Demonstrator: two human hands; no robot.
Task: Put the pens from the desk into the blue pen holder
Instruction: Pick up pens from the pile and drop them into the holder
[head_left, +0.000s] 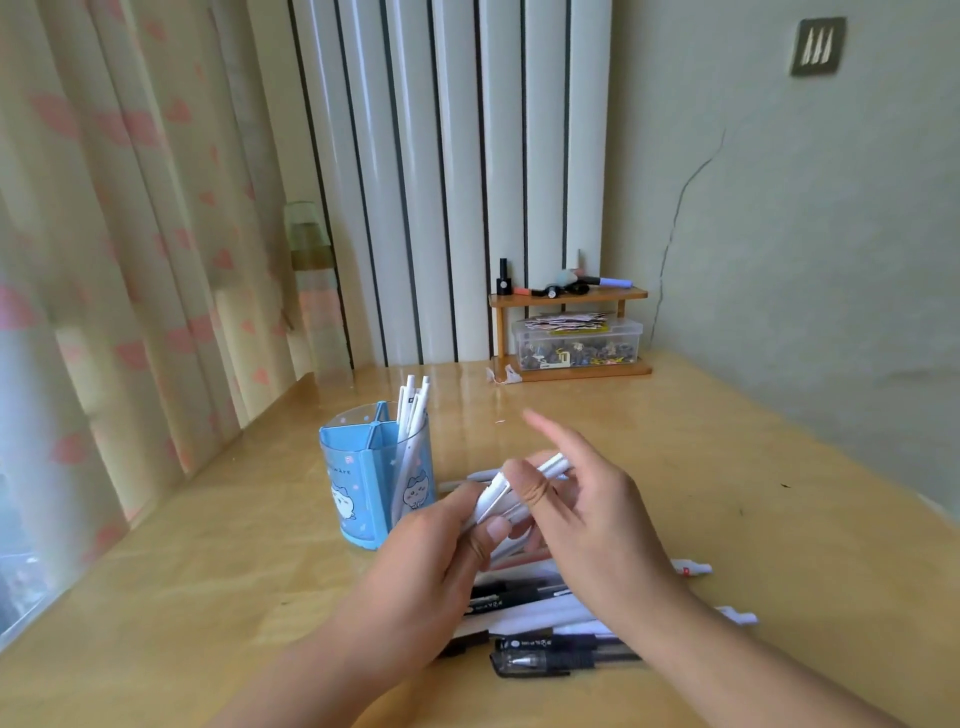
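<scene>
The blue pen holder (363, 483), see-through with cartoon cats, stands upright on the wooden desk (208, 571) and has a few white pens (411, 410) in its right compartment. Just right of it, above the desk, my left hand (426, 566) and my right hand (582, 509) both grip a bundle of white pens (511, 491). My right index finger points away from me. Under my hands lies a pile of black and white pens (540, 623); parts of it are hidden by my wrists.
A small wooden shelf (571, 332) with a clear plastic box and small items stands at the back of the desk against the white radiator. A curtain hangs along the left edge. The wall bounds the desk on the right.
</scene>
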